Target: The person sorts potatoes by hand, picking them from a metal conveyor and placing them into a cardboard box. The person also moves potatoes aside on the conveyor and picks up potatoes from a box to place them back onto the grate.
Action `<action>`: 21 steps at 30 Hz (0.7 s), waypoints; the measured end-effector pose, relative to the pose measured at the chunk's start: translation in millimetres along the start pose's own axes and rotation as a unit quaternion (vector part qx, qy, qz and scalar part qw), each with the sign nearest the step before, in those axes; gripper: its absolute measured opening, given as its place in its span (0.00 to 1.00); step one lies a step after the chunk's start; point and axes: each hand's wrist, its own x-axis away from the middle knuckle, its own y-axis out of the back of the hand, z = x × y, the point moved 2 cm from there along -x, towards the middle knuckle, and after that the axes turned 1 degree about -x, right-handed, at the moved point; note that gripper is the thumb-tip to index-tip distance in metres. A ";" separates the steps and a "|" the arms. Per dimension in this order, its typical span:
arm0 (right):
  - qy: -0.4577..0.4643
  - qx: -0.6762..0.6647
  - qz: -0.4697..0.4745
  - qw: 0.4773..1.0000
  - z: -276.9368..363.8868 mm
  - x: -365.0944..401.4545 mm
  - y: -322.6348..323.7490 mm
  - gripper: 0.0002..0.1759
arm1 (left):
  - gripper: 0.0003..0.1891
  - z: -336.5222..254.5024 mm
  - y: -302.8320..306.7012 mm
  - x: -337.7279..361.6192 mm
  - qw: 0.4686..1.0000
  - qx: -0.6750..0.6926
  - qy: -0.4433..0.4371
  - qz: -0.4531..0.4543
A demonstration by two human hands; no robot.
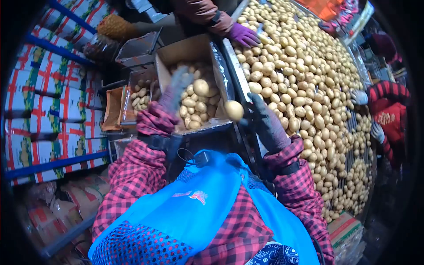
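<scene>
My left hand (176, 88), in a grey glove and blurred by motion, is over the left side of a cardboard box (165, 53). Its fingers look stretched out. Inside the box lie many potatoes (189, 102); a larger-looking potato (201, 87) is just right of my left fingers. My right hand (268, 126), also gloved, is at the edge of the sorting table, fingers extended and nothing visible in the grasp. Left of its fingers, a single potato (234, 110) appears in mid-air by the box's right rim.
Potatoes (304, 88) cover the slatted table on the right. A co-worker's purple-gloved hand (244, 35) rests at its far left edge; another person's gloved hands (360, 97) are at its right side. Smaller crates (140, 95) stand left of the box. Printed cartons (53, 101) are stacked farther left.
</scene>
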 end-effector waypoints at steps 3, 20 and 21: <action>-0.019 -0.174 -0.170 0.970 10.2 29.1 42.7 0.34 | 0.25 -22.6 33.3 -39.4 0.984 -0.133 -0.104 -0.065; -0.102 0.351 -0.432 0.825 -61.0 254.3 47.7 0.28 | 0.37 67.0 -326.8 71.3 0.586 -0.604 -0.233 0.487; -0.067 0.423 -0.418 0.801 -74.9 238.6 55.2 0.32 | 0.40 75.5 -333.6 68.1 0.555 -0.645 -0.201 0.486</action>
